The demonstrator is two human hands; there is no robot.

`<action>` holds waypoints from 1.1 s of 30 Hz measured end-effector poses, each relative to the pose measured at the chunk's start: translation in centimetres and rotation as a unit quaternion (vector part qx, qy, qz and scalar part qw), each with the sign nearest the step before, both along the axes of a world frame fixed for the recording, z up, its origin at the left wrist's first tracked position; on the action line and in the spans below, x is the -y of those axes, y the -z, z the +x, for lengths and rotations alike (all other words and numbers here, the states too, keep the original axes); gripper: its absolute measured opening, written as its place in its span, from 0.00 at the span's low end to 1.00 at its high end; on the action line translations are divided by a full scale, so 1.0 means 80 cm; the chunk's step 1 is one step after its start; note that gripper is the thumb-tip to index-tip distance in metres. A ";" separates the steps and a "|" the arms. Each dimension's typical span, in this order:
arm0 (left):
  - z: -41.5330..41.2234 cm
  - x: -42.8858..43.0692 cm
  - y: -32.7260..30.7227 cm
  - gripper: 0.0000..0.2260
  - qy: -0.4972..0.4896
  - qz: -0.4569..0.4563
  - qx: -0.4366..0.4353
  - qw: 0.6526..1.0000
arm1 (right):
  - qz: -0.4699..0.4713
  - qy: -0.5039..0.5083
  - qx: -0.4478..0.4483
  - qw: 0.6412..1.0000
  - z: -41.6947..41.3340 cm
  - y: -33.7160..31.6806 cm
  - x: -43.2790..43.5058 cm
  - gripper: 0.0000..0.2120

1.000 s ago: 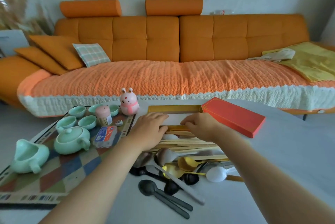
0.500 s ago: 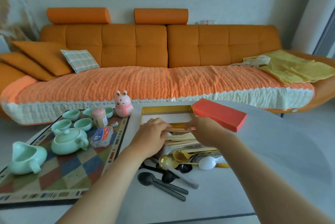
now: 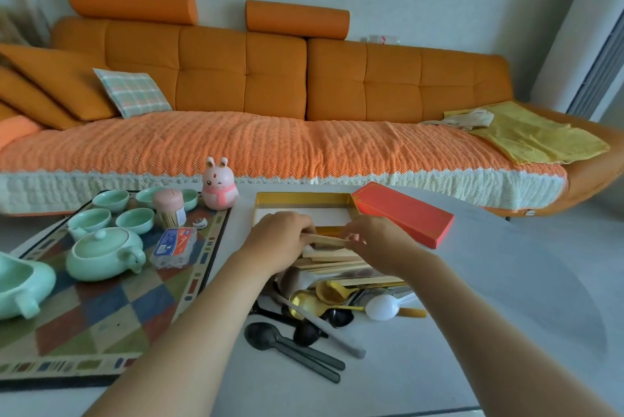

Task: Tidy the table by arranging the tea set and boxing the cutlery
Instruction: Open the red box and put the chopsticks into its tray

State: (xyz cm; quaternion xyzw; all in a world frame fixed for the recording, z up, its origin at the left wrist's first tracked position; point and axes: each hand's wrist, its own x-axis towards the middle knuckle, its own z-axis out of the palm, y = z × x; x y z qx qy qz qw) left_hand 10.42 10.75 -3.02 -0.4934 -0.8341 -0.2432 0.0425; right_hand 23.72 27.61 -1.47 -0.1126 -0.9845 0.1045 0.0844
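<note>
Bare table (image 3: 506, 298) lies open right of the cutlery pile (image 3: 337, 301); the red lid (image 3: 405, 214) crowds the box's (image 3: 304, 195) right edge

The desk (image 3: 506, 298) is pale grey. A mat (image 3: 94, 315) with colored squares lies on its left side. Next to the mat sit a pink bunny toy (image 3: 218, 188), an open gold box (image 3: 304, 195), a red lid (image 3: 405, 214), and a heap of spoons (image 3: 337, 301) and wooden sticks (image 3: 344, 264).

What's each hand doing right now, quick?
Left hand: closed, gripping one end of the wooden chopsticks.
Right hand: closed, pinching their other end.
</note>
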 end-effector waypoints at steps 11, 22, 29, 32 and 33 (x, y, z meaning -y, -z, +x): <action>-0.055 0.006 0.005 0.13 -0.094 0.074 -0.081 0.990 | -0.032 0.050 -0.163 0.985 -0.049 0.003 -0.020 0.14; -0.055 0.003 0.023 0.20 -0.057 -0.110 -0.057 0.991 | -0.089 0.107 -0.021 0.990 -0.088 0.020 -0.011 0.19; -0.053 0.001 0.017 0.22 -0.064 -0.120 -0.023 0.990 | -0.026 0.035 0.026 0.999 -0.067 0.018 0.004 0.20; -0.045 0.001 0.008 0.21 -0.061 -0.077 -0.049 0.994 | -0.036 0.030 -0.028 0.998 -0.058 0.014 -0.001 0.16; -0.041 0.000 0.003 0.19 -0.056 -0.052 -0.059 0.995 | -0.027 0.028 -0.058 0.998 -0.054 0.011 -0.004 0.15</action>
